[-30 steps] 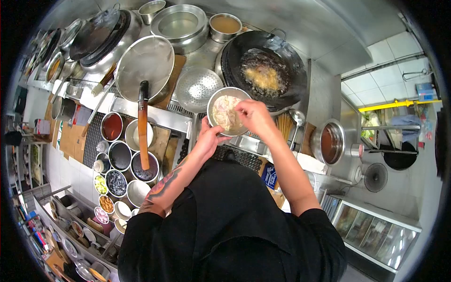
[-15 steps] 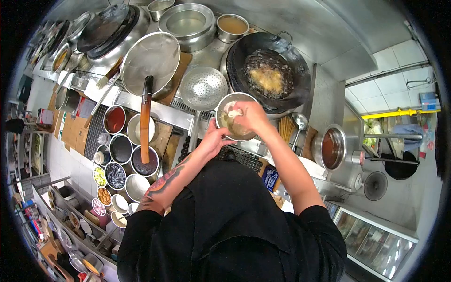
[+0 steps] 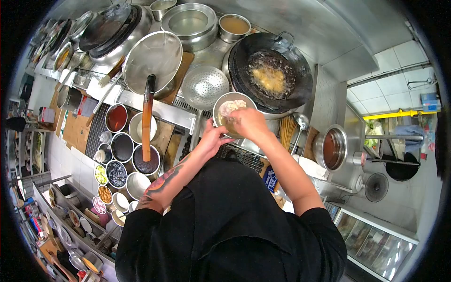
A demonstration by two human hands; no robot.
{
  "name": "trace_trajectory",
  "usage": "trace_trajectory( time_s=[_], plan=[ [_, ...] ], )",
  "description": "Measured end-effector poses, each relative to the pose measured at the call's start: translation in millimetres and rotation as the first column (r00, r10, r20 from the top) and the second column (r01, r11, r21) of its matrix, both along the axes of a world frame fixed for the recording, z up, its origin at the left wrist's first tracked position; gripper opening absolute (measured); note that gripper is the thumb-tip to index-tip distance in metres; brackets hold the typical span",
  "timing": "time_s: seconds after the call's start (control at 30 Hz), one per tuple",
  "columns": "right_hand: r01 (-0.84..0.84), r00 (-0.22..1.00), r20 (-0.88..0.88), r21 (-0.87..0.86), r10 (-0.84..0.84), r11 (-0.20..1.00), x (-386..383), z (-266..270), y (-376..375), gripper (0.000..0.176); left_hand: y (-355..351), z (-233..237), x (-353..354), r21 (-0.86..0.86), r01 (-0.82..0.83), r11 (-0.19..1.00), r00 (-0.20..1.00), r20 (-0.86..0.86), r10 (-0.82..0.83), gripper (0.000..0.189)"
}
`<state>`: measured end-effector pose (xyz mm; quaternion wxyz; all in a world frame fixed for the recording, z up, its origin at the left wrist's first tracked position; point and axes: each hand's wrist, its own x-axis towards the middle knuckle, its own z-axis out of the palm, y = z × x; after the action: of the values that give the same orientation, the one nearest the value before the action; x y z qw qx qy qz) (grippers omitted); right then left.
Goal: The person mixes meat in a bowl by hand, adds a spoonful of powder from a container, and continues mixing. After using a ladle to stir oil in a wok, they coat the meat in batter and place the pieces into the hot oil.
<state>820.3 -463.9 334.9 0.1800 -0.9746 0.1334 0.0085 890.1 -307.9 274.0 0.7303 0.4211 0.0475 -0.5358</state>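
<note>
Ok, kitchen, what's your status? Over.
Left hand holds bowl. Right hand in it, at pale food. Perforated skimmer close beside bowl; nothing visible between bowl and wok.

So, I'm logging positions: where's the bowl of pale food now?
The bowl is near the middle of the head view, held in the left hand, lower left of the wok and lower right of the perforated skimmer.

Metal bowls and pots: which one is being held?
The round silver metal bowl of pale chunks beside the black metal wok; only it rests in the left hand.
</note>
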Motion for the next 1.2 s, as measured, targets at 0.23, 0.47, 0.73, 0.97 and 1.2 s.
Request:
trace_trajectory(
  time_s=[0.23, 0.47, 0.73, 0.97, 1.2],
  plan=[
    [0.113, 0.993, -0.058, 0.305, -0.100, 0.946, 14.0, -39.2, 12.4, 0.048, 1.9, 3.7, -3.6, -0.008, 0.019, 1.000, 0.998, 0.068, -0.019, 0.058],
    [0.150, 0.976, -0.061, 0.880, -0.208, 0.451, 18.4, -71.9, -1.9, 0.040, 2.7, -13.8, -2.0, 0.013, 0.088, 0.996, 0.995, 0.047, -0.089, 0.063],
    [0.177, 0.959, 0.067, 0.621, -0.277, 0.764, -1.6, -23.5, -38.0, 0.048, 1.6, -5.5, 1.6, -0.001, 0.067, 0.998, 0.997, 0.027, -0.067, 0.063],
    [0.275, 0.955, 0.078, 0.125, -0.286, 0.953, -2.1, 6.3, -27.7, 0.025, 1.2, -9.1, -1.2, 0.007, 0.070, 0.998, 0.996, 0.055, -0.070, 0.070],
    [0.253, 0.965, -0.067, -0.033, -0.254, 0.967, 14.0, -12.0, -3.5, 0.026, -4.0, 5.5, -6.1, -0.010, 0.102, 0.995, 0.986, 0.133, -0.100, 0.061]
  ],
)
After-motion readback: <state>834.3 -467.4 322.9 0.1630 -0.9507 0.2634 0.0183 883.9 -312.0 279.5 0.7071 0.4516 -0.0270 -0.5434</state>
